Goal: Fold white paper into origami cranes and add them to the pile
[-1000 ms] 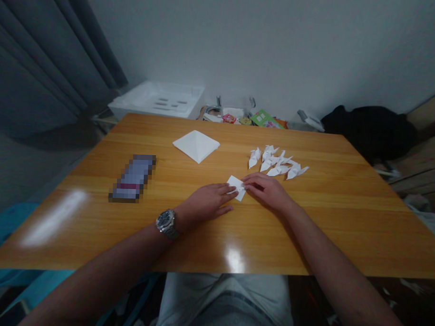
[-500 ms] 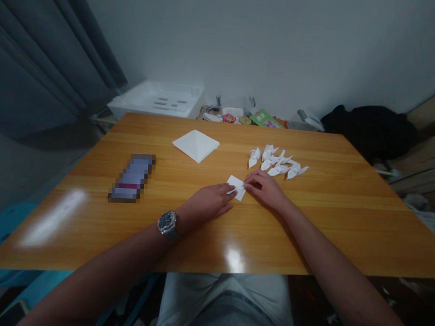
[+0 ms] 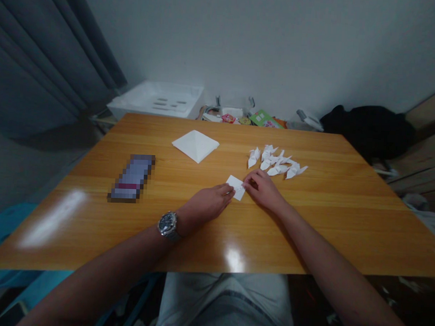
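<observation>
A small square of folded white paper (image 3: pixel 237 192) lies on the table in front of me, turned so that one corner points away. My left hand (image 3: pixel 212 199), with a metal wristwatch (image 3: pixel 167 222) on its wrist, presses the paper's left corner under fingers held close together. At the opposite corner, the thumb and fingertips of my right hand (image 3: pixel 262 187) pinch the paper's edge. Several white origami cranes (image 3: pixel 276 162) sit in a cluster just beyond my right hand. Farther left is a larger diamond-shaped piece of folded white paper (image 3: pixel 195 146).
A pixelated phone (image 3: pixel 133 178) lies on the left of the wooden table (image 3: pixel 300 242). Behind the far edge are a white plastic bin (image 3: pixel 162 97), a green booklet (image 3: pixel 263 118) and small odds and ends. Dark cloth (image 3: pixel 368 123) is heaped at the far right.
The fingers of my left hand have drawn closer together on the paper. My right hand has shifted very slightly and still pinches the right corner.
</observation>
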The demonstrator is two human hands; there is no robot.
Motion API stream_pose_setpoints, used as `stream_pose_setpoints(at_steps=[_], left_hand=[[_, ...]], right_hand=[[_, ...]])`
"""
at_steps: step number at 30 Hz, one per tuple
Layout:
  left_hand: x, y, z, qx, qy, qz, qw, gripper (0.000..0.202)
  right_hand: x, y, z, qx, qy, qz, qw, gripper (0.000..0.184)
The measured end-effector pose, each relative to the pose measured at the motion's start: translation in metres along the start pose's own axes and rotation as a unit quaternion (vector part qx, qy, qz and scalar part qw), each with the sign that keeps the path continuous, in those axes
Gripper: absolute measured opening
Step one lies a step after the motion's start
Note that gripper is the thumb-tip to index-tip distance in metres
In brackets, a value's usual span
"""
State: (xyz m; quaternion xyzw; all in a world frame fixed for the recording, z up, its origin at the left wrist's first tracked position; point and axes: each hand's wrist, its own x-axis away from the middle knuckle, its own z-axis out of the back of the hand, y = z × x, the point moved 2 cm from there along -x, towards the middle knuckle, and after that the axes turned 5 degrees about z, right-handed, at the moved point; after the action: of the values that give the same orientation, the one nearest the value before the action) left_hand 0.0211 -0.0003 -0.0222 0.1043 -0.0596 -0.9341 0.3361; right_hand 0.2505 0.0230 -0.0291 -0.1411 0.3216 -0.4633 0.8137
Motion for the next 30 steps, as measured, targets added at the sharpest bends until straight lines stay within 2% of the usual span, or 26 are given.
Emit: stream_pose_setpoints(at_steps=[11,24,30], left_hand=[[0.001,0.0,-0.007,-0.037,-0.002,-0.017,0.999,0.038],[-0.002,0.009,-0.001,-0.034,0.005,-0.006,0.999,0.046],[-0.003,0.011,-0.001,-0.037,0.008,-0.004,0.999,0.046]], right_hand=[[0.0,0.005,0.0,-0.008,-0.005,0.004,1.0,0.012],[-0.001,0.011,-0.001,0.019,0.036,-0.022,0.999,0.015],[-0.002,0.015,0.003,-0.011,0.037,-0.037,0.999,0.021]])
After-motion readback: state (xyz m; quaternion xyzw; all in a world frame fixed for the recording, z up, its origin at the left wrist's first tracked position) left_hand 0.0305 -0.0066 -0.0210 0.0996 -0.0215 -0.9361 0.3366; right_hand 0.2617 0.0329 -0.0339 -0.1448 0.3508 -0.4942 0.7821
